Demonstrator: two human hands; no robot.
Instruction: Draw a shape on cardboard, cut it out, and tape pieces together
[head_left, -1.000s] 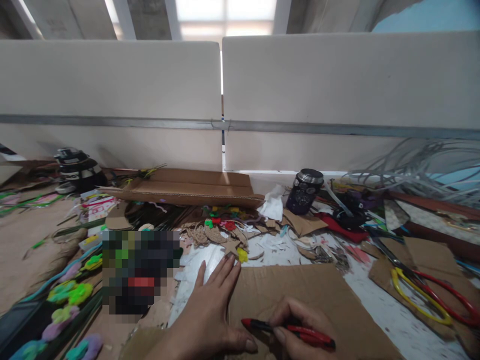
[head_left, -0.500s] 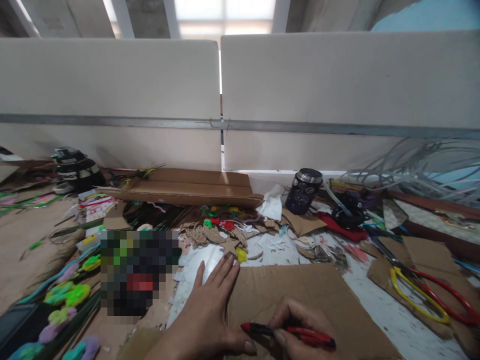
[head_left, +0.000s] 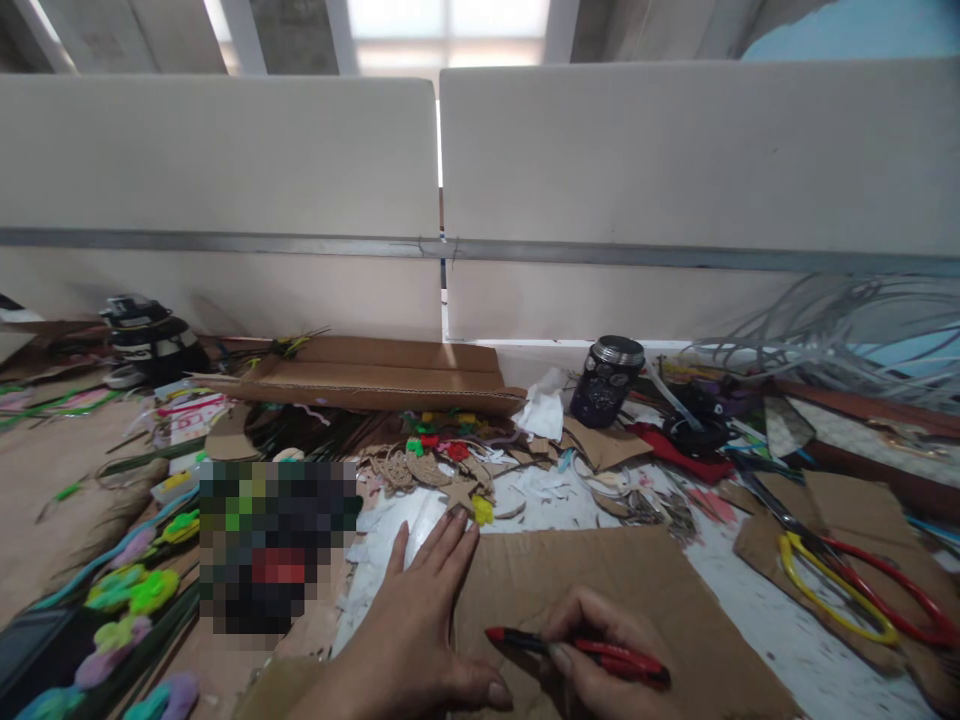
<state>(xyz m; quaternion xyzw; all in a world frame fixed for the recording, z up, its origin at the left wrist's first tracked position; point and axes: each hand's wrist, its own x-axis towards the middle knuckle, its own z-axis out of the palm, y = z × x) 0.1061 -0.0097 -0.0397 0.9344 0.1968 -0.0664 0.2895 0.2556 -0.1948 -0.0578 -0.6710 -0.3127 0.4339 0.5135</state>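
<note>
A flat brown cardboard sheet [head_left: 615, 585] lies in front of me on the cluttered table. My left hand [head_left: 420, 620] rests flat on the sheet's left edge, fingers stretched out and together, thumb on the cardboard. My right hand [head_left: 600, 650] grips a red and black pen [head_left: 577, 652] low over the sheet; the pen lies nearly level, its red tip pointing left toward my left thumb.
Scissors with yellow and red handles [head_left: 855, 590] lie at the right on a cardboard scrap. A dark jar [head_left: 606, 380] stands behind, with folded cardboard [head_left: 375, 375] beside it. Paper scraps, a cardboard star [head_left: 459, 492] and coloured bits litter the middle. A blurred patch [head_left: 274, 540] sits left.
The pen and my right hand have shifted very slightly; the left hand has stayed flat on the cardboard.
</note>
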